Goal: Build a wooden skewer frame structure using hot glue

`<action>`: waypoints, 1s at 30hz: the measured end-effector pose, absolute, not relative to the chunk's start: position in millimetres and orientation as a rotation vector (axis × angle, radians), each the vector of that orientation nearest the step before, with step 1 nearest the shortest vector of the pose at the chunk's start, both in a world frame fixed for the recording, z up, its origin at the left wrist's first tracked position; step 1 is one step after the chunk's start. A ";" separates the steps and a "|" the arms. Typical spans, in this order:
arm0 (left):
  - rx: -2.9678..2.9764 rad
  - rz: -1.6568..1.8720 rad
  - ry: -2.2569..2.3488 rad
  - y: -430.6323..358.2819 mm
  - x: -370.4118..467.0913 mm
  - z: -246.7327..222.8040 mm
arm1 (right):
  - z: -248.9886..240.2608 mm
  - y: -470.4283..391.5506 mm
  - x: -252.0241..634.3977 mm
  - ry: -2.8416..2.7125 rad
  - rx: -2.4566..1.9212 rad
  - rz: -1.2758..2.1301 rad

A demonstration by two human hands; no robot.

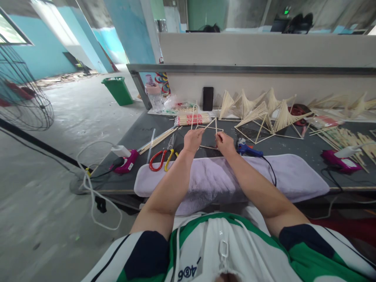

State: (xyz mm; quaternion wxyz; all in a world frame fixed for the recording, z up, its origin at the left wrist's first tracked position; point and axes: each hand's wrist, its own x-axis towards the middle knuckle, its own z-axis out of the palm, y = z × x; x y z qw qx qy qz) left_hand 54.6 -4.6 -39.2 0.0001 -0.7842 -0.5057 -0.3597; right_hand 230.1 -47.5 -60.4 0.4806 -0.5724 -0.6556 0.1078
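Over the dark table, my left hand [194, 140] is closed on the lower left part of a small frame of thin wooden sticks [210, 124]. My right hand [225, 142] pinches the same frame at its right side, near an upright stick. Just behind my hands lies a packet of sticks [194, 119] with red print. To the right, a blue glue gun [249, 149] rests beside a larger stick structure [264, 117] with fanned sticks. Red and yellow handled scissors [163, 157] lie left of my left forearm, next to loose sticks [160, 140].
A lilac towel [293, 172] covers the table's front edge. Magenta power strips [126, 161] sit at left and right [340, 161], with cables. A black phone [208, 98] leans against the back panel. A green bin [118, 91] stands on the floor.
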 end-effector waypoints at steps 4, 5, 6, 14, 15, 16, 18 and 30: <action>-2.463 -1.141 -1.584 -5.1 54.6 -38.3 | -61.3 -46.7 230.7 -1.610 -1.384 0.245; -2.462 -1.142 -1.584 -5.3 54.7 -37.9 | -61.5 -46.5 230.9 -1.612 -1.385 0.241; -2.461 -1.143 -1.585 -5.4 54.8 -37.6 | -61.6 -46.3 231.1 -1.613 -1.387 0.241; -2.464 -1.151 -1.617 -7.7 55.1 -34.9 | -61.4 -46.9 230.8 -1.605 -1.398 0.269; -2.466 -1.151 -1.617 -8.1 55.0 -34.5 | -61.2 -47.1 230.7 -1.604 -1.402 0.273; -2.467 -1.151 -1.616 -8.5 54.9 -34.1 | -61.0 -47.3 230.7 -1.604 -1.407 0.274; -2.466 -1.148 -1.618 -8.6 54.7 -33.6 | -60.1 -47.8 230.6 -1.609 -1.418 0.268; -2.482 -1.148 -1.619 -6.8 54.3 -34.3 | -60.2 -47.2 230.8 -1.608 -1.426 0.276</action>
